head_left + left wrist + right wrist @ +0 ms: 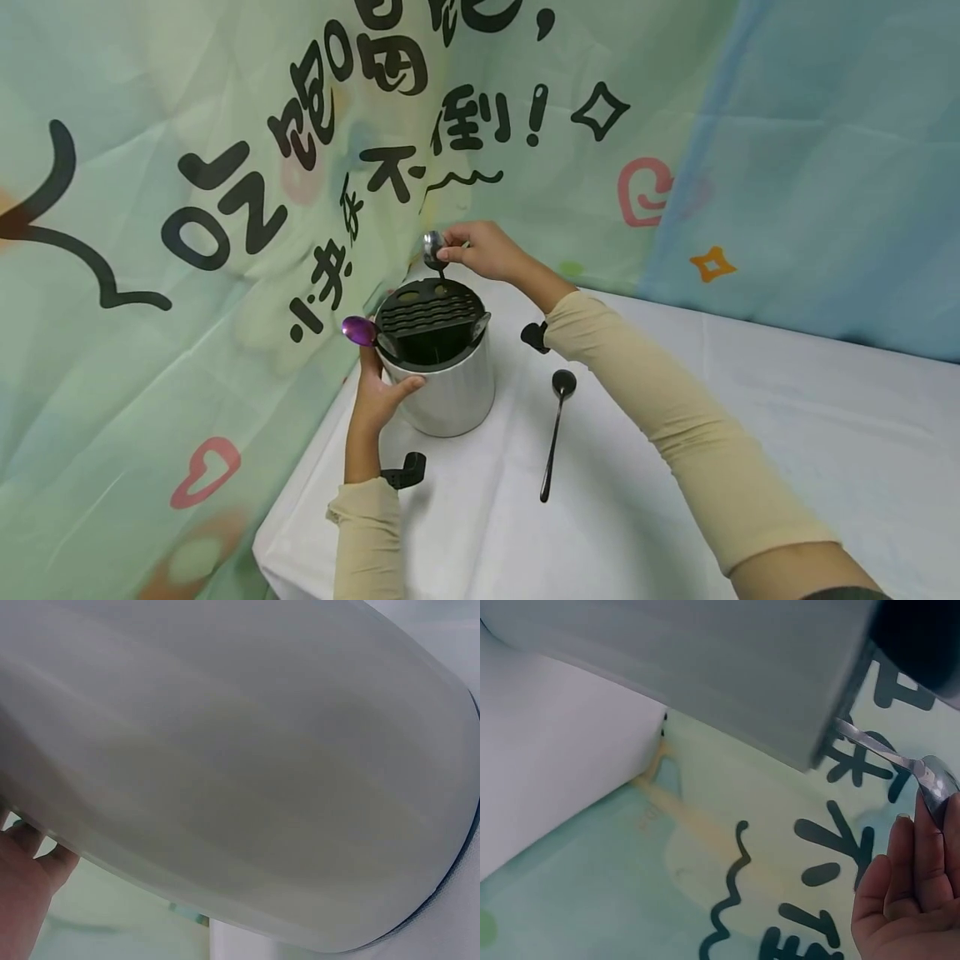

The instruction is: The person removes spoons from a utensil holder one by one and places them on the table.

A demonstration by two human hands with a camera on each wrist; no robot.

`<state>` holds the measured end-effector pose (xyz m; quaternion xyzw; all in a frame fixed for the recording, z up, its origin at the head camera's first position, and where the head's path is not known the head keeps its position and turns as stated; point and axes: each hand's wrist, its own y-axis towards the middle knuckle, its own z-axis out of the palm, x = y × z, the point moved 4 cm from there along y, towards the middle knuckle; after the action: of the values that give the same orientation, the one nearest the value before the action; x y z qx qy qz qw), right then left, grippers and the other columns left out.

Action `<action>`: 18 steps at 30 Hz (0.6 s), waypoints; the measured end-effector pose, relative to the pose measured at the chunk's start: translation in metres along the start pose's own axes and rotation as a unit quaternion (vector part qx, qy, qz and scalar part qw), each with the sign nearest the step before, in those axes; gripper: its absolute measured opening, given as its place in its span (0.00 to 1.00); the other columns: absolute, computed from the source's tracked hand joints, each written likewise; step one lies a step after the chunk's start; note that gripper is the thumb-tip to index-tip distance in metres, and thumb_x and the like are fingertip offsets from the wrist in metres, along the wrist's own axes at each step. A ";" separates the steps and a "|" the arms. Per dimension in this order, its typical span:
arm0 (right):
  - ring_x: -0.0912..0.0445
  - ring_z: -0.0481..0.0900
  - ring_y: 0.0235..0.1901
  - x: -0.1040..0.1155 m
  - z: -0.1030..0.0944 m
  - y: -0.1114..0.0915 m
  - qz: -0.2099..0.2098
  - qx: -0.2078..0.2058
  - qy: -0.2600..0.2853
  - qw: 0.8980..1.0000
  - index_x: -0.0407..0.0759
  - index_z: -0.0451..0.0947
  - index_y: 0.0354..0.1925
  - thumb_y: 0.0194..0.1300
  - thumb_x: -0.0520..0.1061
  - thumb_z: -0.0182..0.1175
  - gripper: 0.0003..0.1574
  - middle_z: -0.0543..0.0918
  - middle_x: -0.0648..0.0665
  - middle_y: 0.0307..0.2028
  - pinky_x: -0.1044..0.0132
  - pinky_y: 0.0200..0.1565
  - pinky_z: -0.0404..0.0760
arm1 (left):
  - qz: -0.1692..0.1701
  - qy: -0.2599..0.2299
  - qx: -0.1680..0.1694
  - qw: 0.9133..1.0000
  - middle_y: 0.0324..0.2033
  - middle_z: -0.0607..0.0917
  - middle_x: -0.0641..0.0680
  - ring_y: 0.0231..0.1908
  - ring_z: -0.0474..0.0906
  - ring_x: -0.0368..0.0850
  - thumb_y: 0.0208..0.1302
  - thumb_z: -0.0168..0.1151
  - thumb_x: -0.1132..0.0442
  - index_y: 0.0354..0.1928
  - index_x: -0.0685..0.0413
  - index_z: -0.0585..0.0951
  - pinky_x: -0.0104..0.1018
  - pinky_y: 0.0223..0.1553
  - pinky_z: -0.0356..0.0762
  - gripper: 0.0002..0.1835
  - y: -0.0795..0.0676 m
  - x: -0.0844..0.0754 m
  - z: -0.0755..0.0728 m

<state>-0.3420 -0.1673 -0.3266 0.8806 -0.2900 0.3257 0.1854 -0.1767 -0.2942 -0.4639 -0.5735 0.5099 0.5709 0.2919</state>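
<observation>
A white utensil holder (453,404) with a black slotted insert (420,315) stands on the table. My left hand (377,400) grips its left side, thumb at the front; in the left wrist view the holder's pale wall (247,765) fills most of the picture. Over the far rim, my right hand (486,248) pinches a silver spoon (432,247) by its bowl, the handle pointing down into the insert. The right wrist view shows this spoon (934,784) at the fingertips. A purple spoon (359,331) leans out at the left rim, and another spoon (481,325) at the right.
A dark long-handled spoon (551,450) lies on the white tablecloth (480,517), right of the holder. Behind and to the left hangs a printed cloth backdrop (540,217), close to the holder.
</observation>
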 end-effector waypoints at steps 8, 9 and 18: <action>0.53 0.65 0.31 0.012 -0.018 0.002 0.012 -0.022 0.010 1.000 0.40 0.70 0.31 0.65 0.45 0.55 0.10 0.74 0.45 0.31 0.66 0.32 0.61 | 0.000 0.004 0.000 1.000 0.70 0.49 0.61 0.70 0.44 0.57 0.27 0.62 0.25 0.70 0.56 0.42 0.56 0.68 0.40 0.71 0.001 0.002 0.000; 0.53 0.65 0.31 0.013 -0.021 0.001 0.013 -0.027 0.014 0.999 0.40 0.70 0.31 0.64 0.45 0.55 0.10 0.74 0.45 0.31 0.66 0.31 0.61 | 0.005 0.002 -0.001 1.000 0.69 0.49 0.61 0.69 0.45 0.57 0.28 0.62 0.25 0.70 0.56 0.42 0.56 0.68 0.40 0.71 0.001 0.001 0.000; 0.57 0.66 0.35 0.010 -0.059 -0.007 0.041 -0.107 0.130 0.985 0.38 0.73 0.34 0.64 0.45 0.55 0.10 0.75 0.49 0.32 0.67 0.36 0.64 | 0.018 -0.004 -0.001 1.000 0.69 0.49 0.61 0.70 0.43 0.56 0.29 0.62 0.25 0.70 0.57 0.42 0.57 0.67 0.39 0.70 0.001 0.000 0.000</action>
<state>-0.3588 -0.1355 -0.2781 0.7930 -0.3326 0.4122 0.3012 -0.1776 -0.2945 -0.4640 -0.5623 0.5185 0.5790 0.2823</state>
